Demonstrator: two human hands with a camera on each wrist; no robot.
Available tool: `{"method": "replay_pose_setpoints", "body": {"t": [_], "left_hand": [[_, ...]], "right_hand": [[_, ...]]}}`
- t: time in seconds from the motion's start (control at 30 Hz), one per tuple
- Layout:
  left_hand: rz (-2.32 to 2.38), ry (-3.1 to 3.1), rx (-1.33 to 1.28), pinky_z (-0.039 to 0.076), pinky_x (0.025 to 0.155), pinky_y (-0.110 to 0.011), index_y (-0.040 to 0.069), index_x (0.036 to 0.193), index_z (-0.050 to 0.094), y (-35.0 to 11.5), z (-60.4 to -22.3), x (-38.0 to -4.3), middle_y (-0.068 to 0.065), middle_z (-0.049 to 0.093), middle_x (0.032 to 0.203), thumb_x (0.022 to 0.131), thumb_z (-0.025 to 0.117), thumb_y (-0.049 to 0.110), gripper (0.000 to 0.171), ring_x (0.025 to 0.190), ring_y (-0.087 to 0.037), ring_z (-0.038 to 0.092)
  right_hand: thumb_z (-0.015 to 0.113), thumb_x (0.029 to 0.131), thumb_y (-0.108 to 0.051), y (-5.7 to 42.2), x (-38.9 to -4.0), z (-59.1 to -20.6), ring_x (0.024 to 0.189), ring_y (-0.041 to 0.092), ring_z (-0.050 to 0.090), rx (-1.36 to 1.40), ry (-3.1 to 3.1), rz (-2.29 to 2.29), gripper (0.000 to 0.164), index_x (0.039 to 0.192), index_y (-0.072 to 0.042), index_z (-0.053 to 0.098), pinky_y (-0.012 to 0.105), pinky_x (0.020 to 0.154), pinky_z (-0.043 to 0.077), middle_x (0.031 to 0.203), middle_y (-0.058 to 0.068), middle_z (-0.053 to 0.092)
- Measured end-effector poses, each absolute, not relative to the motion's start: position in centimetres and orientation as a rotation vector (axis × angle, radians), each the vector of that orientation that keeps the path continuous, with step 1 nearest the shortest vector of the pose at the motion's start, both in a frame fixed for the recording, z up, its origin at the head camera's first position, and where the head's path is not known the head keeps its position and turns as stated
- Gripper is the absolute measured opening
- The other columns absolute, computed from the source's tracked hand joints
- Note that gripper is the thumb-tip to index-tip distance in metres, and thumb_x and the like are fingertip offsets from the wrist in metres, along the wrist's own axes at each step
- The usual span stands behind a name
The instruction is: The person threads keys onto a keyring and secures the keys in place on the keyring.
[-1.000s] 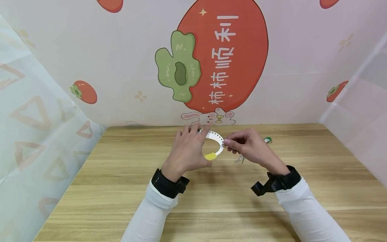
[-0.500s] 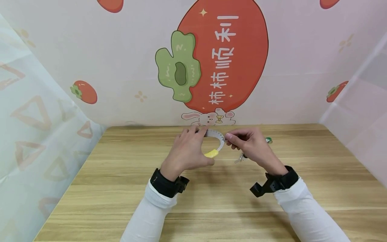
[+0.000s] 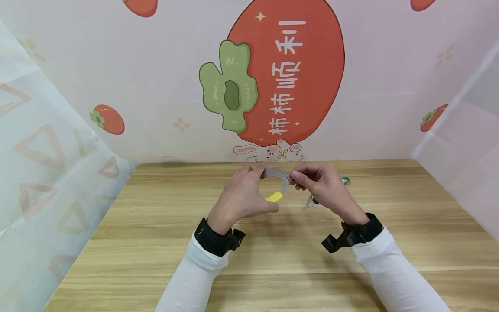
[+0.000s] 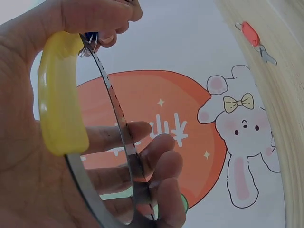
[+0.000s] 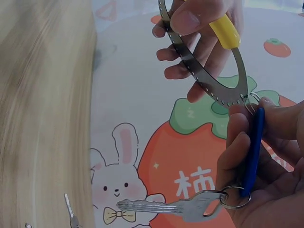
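A crescent-shaped metal key holder [image 3: 276, 172] with a row of small holes and a yellow grip [image 3: 274, 197] is raised above the table. My left hand [image 3: 243, 190] holds it, with fingers curled about the perforated band in the left wrist view. In my right hand [image 3: 325, 182], thumb and fingers pinch a blue key tag [image 5: 254, 147]. A silver key [image 5: 190, 206] dangles from the tag's split ring. At its other end, thin wire loops [image 5: 251, 100] meet the holed edge of the holder; whether they pass through a hole I cannot tell.
Beyond my right hand lie a key [image 3: 310, 203] and a green tag [image 3: 345, 180] on the wooden table [image 3: 156, 251]. The left wrist view also shows a red key tag [image 4: 250, 34] there. A patterned cloth [image 3: 163, 78] backs the table.
The key holder has tilted, its band turning from bright white to grey, and its yellow grip has moved slightly up and right. My right hand has stayed beside its edge, still pinching.
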State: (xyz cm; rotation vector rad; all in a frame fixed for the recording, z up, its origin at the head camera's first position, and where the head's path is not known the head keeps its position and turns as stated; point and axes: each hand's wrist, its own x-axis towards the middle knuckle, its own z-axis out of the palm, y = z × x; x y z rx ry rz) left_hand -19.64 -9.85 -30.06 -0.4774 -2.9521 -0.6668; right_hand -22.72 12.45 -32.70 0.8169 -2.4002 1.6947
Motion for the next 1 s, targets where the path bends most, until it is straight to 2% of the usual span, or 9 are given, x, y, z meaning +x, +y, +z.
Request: {"method": "replay_pose_setpoints", "body": {"t": [0.3, 0.43, 0.57, 0.73, 1.0], "left_hand": [[-0.63, -2.987, -0.518, 0.05, 0.077, -0.042, 0.008, 0.141, 0.056, -10.1, -30.1, -19.7, -0.011, 0.056, 0.115, 0.068, 0.088, 0.041, 0.087, 0.098, -0.028, 0.053], [-0.572, -2.998, -0.502, 0.05, 0.084, -0.049, 0.011, 0.147, 0.052, -10.1, -29.9, -19.5, -0.011, 0.056, 0.126, 0.067, 0.089, 0.043, 0.093, 0.106, -0.031, 0.054], [-0.471, -2.978, -0.496, 0.046, 0.093, -0.057, 0.014, 0.147, 0.052, -10.2, -29.8, -19.5, -0.011, 0.053, 0.136, 0.066, 0.09, 0.043, 0.094, 0.117, -0.036, 0.051], [-0.422, -2.93, -0.511, 0.046, 0.092, -0.055, 0.016, 0.144, 0.054, -10.3, -29.7, -19.4, -0.01, 0.053, 0.136, 0.063, 0.093, 0.042, 0.094, 0.121, -0.036, 0.048], [-0.402, -2.936, -0.516, 0.045, 0.092, -0.056, 0.015, 0.147, 0.053, -10.3, -29.8, -19.3, -0.012, 0.052, 0.141, 0.062, 0.093, 0.042, 0.098, 0.123, -0.036, 0.047]], "right_hand": [[0.065, 0.099, -0.009, 11.9, -22.6, -32.8, 0.073, 0.023, 0.063, 0.792, -2.378, 1.712, 0.012, 0.096, -0.002, 0.075, 0.031, 0.068, 0.055, 0.085, 0.011, 0.069], [0.064, 0.1, -0.011, 11.6, -22.4, -32.8, 0.075, 0.023, 0.062, 0.735, -2.383, 1.778, 0.015, 0.097, 0.0, 0.073, 0.03, 0.07, 0.055, 0.086, 0.012, 0.069], [0.064, 0.1, -0.012, 11.3, -22.2, -32.9, 0.076, 0.02, 0.063, 0.684, -2.377, 1.848, 0.016, 0.099, 0.002, 0.072, 0.027, 0.07, 0.055, 0.087, 0.012, 0.069], [0.063, 0.101, -0.01, 11.5, -22.4, -33.0, 0.076, 0.019, 0.065, 0.706, -2.441, 1.834, 0.015, 0.1, 0.003, 0.07, 0.027, 0.071, 0.056, 0.088, 0.013, 0.068], [0.061, 0.102, -0.01, 12.3, -22.6, -32.5, 0.074, 0.023, 0.065, 0.917, -2.605, 1.674, 0.014, 0.1, 0.001, 0.068, 0.03, 0.067, 0.056, 0.085, 0.01, 0.067]]}}
